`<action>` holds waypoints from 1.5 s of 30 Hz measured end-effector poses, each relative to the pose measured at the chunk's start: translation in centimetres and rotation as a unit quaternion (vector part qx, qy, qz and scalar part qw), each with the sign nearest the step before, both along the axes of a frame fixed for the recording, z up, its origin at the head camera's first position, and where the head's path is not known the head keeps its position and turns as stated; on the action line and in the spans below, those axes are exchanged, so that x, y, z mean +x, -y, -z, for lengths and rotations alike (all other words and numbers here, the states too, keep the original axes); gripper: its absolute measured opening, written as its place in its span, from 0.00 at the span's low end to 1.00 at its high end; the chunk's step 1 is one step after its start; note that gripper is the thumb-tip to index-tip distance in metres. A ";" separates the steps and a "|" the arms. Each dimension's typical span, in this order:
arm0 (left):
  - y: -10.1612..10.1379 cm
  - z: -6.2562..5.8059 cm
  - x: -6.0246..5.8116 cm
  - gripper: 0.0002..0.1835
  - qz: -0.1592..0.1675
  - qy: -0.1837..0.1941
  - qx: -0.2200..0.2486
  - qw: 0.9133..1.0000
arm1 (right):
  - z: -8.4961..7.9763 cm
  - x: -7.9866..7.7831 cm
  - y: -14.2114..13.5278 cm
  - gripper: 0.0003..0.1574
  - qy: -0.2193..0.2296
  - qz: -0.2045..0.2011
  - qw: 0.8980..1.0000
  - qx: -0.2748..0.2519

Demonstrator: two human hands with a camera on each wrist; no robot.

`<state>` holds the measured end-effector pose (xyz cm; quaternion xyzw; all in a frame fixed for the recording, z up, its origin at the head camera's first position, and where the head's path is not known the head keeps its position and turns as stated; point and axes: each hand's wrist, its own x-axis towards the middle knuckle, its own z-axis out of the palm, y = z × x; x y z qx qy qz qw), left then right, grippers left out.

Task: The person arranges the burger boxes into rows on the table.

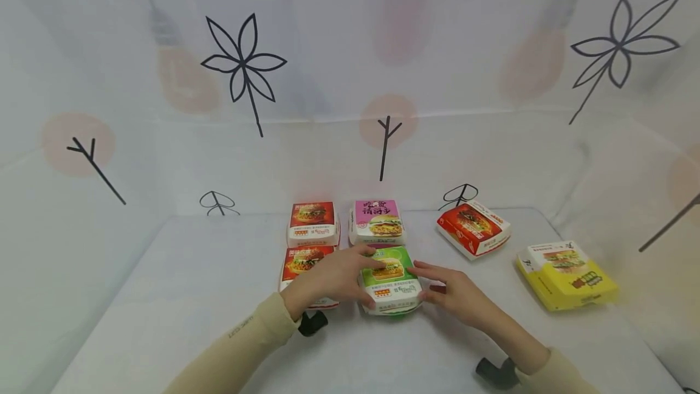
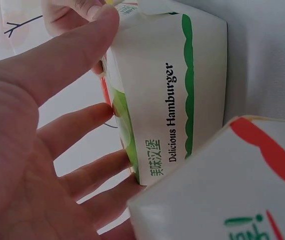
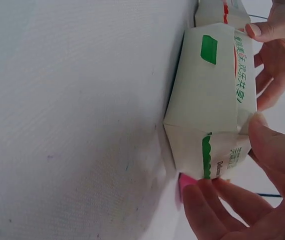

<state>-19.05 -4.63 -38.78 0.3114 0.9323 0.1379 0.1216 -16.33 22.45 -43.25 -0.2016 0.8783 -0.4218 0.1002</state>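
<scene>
Head view: left hand (image 1: 341,272) and right hand (image 1: 458,294) frame a green-and-white burger box (image 1: 391,290) on the desk (image 1: 164,321).
It sits before the pink box (image 1: 377,222), beside the front red box (image 1: 298,263). Loosely extended fingers (image 2: 80,126) touch its edges, unclenched. Light, equal pressure should square it without denting the card. It is closed; only a printed burger (image 1: 394,271) shows, any contents hidden.

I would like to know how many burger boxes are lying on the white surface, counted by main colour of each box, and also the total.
Red-and-white cardboard burger boxes: 3
Green-and-white cardboard burger box: 1
Purple-and-white cardboard burger box: 1
Yellow-and-white cardboard burger box: 1
Total: 6
</scene>
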 end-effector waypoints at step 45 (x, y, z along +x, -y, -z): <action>0.3 0.2 -0.2 0.40 0.011 -0.006 -0.019 1.000 | -5.2 -3.7 -7.1 0.30 -0.103 0.160 0.978 0.081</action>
